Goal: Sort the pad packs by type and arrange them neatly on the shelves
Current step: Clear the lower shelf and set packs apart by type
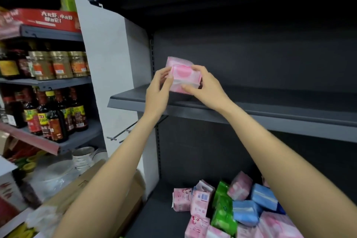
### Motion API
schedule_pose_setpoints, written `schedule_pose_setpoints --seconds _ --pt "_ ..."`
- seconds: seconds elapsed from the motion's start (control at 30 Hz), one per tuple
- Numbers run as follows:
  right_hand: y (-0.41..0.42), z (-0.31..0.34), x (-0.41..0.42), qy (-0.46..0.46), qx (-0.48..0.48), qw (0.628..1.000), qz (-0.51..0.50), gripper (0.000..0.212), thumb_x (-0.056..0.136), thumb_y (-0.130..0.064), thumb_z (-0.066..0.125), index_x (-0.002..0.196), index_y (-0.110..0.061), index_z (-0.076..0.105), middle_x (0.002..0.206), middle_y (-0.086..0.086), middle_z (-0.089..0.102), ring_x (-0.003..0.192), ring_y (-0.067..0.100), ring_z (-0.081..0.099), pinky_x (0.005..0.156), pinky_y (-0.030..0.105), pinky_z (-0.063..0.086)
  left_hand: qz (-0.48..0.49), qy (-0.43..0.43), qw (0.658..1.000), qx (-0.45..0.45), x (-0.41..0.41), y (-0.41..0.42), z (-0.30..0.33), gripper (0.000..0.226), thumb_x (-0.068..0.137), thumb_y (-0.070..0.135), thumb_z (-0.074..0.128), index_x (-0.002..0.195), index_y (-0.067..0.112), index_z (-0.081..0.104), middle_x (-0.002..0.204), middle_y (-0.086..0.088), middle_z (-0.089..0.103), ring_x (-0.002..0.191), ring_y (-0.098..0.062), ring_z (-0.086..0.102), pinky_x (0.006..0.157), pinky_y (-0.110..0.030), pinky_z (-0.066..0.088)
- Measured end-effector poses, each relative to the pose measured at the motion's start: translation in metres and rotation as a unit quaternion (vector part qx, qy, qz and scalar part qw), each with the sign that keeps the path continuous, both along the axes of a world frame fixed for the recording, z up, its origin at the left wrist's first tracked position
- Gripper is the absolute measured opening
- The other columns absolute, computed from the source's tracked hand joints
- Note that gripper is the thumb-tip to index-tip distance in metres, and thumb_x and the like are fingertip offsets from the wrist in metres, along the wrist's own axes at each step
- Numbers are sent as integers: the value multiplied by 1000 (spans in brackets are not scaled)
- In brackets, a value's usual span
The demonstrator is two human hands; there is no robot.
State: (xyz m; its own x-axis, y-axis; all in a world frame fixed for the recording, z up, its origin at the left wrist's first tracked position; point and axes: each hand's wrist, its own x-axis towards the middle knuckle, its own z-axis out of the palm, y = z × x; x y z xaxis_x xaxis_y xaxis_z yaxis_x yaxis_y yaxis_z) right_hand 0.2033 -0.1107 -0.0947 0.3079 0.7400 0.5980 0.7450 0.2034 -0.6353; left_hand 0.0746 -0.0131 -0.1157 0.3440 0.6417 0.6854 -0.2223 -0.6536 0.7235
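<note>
Dark grey shelving unit (251,48): fills most of the view ahead of me. Its middle shelf (270,114) is at chest height, its bottom shelf (160,216) below.

Neighbouring rack (63,81), to my left: jars with gold lids (59,64) on one tier, dark sauce bottles (56,116) on the next, a red carton (46,19) above them.

Loose heap of pad packs (231,210), bottom shelf: pink, green and blue, lying tilted and overlapping, unsorted.

Pink pad packs (183,75), two as far as I can tell: held at the left end of the middle shelf, one behind the other, close above the shelf board; whether they touch it is unclear.

My left hand (160,87): fingers curled round the packs' left side, gripping.

My right hand (204,85): fingers wrapped over the top and right side, thumb underneath, gripping the same packs.
</note>
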Motion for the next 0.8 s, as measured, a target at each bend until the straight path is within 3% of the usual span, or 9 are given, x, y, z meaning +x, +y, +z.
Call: schedule_pose_setpoints --seconds 0.07,0.23,0.33,0.4,0.47,0.57,0.67,0.73,0.8 --pt "-32 -6 -5 32 54 998 2 61 79 -41 72 129 -34 38 132 -1 39 116 11 46 93 29 45 -43 -47 998 31 0 -30 -6 22 93 39 50 112 39 61 123 8 60 119 -11 54 101 -43 46" --pt "-121 -28 -28 109 137 984 -38 52 70 -43 80 96 -32 36 121 -1 41 112 8 47 79 23 45 -84 -121 984 95 -1 -112 -20 13 92 18 55 101 24 63 115 -4 60 112 -10 55 84 -13 44" --pt "-170 -45 -37 125 148 977 -89 57 59 -58 77 87 -33 34 114 0 45 103 10 50 75 23 43 -118 -116 986 17 -2 -141 -31 40 82 22 69 118 29 54 130 -1 53 114 -12 57 92 -23 47" --pt "-201 -58 -43 132 144 975 -109 61 51 -67 73 87 -38 33 115 1 47 105 13 52 82 31 48 -202 -80 974 -63 -3 -159 -40 66 72 26 78 128 32 45 136 1 51 116 -11 58 92 -29 51" --pt "-232 -78 -48 129 129 973 -140 65 48 -71 73 90 -43 32 115 -8 45 113 16 48 89 38 48 -273 -29 958 -79 -2 -180 -58 78 64 28 80 132 32 42 130 -1 57 114 -13 60 86 -26 52" --pt "-270 -110 -47 89 67 968 -224 68 55 -62 78 99 -42 30 107 -23 35 114 14 37 94 41 43 -298 63 952 -9 7 -209 -92 72 68 16 82 131 20 46 121 2 60 109 -7 60 79 -20 51" --pt "-307 -151 -31 81 16 966 -246 71 57 -58 78 106 -48 28 114 -17 40 114 14 42 91 43 47 -328 138 934 24 24 -231 -131 64 72 12 82 128 16 51 122 -1 58 111 -11 59 77 -28 56" --pt "-333 -184 -19 115 3 964 -238 73 58 -52 79 109 -56 27 121 -16 43 115 9 48 90 37 49 -350 183 918 20 42 -242 -159 52 76 11 79 122 17 57 117 -2 61 109 -11 60 80 -29 56" --pt "-361 -231 -9 146 -23 955 -258 79 62 -39 82 118 -52 28 122 -19 45 113 1 49 88 29 48 -385 247 889 9 62 -258 -194 39 80 11 75 114 22 60 110 5 63 104 -2 60 79 -22 54"
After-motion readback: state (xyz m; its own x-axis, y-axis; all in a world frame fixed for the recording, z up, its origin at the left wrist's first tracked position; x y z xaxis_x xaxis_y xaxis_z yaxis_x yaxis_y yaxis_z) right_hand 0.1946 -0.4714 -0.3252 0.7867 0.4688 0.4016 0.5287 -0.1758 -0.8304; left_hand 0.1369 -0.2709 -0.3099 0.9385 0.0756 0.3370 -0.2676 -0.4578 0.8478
